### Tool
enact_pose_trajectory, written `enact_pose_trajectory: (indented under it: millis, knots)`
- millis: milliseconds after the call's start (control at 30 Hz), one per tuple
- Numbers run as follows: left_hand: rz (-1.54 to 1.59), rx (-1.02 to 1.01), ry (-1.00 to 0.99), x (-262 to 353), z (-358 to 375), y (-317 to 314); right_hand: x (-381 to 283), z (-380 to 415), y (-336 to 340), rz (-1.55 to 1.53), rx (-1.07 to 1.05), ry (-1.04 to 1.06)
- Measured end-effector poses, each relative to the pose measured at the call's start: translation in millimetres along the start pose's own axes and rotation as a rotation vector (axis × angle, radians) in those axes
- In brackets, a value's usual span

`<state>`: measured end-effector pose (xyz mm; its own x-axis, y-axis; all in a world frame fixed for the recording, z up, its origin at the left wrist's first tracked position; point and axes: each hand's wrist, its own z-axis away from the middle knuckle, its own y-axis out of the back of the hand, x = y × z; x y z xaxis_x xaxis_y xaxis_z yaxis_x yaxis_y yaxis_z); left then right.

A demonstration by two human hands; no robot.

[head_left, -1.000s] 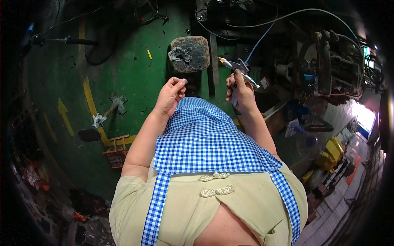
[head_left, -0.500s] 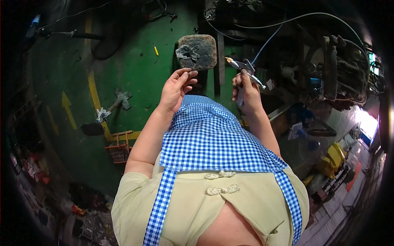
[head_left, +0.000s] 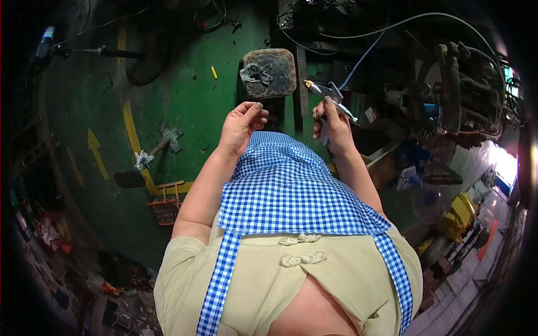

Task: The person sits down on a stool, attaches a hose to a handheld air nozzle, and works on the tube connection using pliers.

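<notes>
My right hand (head_left: 334,124) is wrapped round a metal spray gun (head_left: 328,93) with a brass-coloured nozzle, which points up and to the left. A thin blue hose (head_left: 361,61) runs up from behind the gun. Thumb and fingertips pressed together, my left hand (head_left: 242,124) is in a pinch below the stool; anything between the fingertips is too small to make out. The worn, square-topped stool (head_left: 280,60) stands just beyond both hands. On its top lies a crumpled grey glove (head_left: 255,73).
A yellow-handled tool (head_left: 213,71) lies on the green floor (head_left: 190,106). To the left are a second stool (head_left: 129,178) and a brown basket (head_left: 163,211). Dark machinery (head_left: 457,89) and a pale cable (head_left: 426,15) are on the right.
My left hand has drawn slightly back from the stool's near edge. My right hand and the spray gun have shifted a little to the left.
</notes>
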<state>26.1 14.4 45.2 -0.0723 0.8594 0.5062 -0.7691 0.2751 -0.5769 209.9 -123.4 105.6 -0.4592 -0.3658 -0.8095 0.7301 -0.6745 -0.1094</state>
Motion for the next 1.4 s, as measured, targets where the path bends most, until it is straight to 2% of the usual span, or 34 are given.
enact_pose_trajectory:
  millis: [67,167,267,567,667,967,1067,1200,1233,1333,1367,1400]
  knots:
    - [0.002,0.037,0.016,1,1,-8,0,1,0,-0.002,0.004,0.003]
    - [-0.036,-0.073,0.011,-1,-6,0,-1,2,-1,-0.062,-0.013,-0.015]
    - [-0.011,-0.098,-0.008,1,-8,1,-2,2,-2,-0.129,0.002,-0.058]
    - [-0.103,0.024,-0.03,4,-12,-10,0,4,-3,-0.165,0.02,-0.077]
    - [-0.188,-0.04,-0.103,2,-14,-8,1,3,-2,-0.176,0.02,-0.081]
    - [-0.004,0.104,-0.008,8,-14,-20,5,0,0,-0.225,-0.005,-0.083]
    - [-0.005,-0.176,-0.007,8,-24,1,2,1,-2,-0.212,0.023,-0.092]
    - [-0.237,0.03,-0.099,5,-28,-7,8,-3,-1,-0.184,-0.015,-0.049]
    - [-0.327,0.028,-0.184,6,-25,-16,9,-3,-2,-0.192,-0.011,-0.04]
    - [-0.422,0.152,-0.4,-2,-25,-24,13,-6,0,-0.195,-0.04,-0.033]
    - [-0.404,0.214,-0.428,0,-24,-27,14,-6,-1,-0.2,-0.031,-0.033]
    - [-0.381,0.185,-0.398,-1,-28,-19,14,-6,-1,-0.195,-0.03,-0.032]
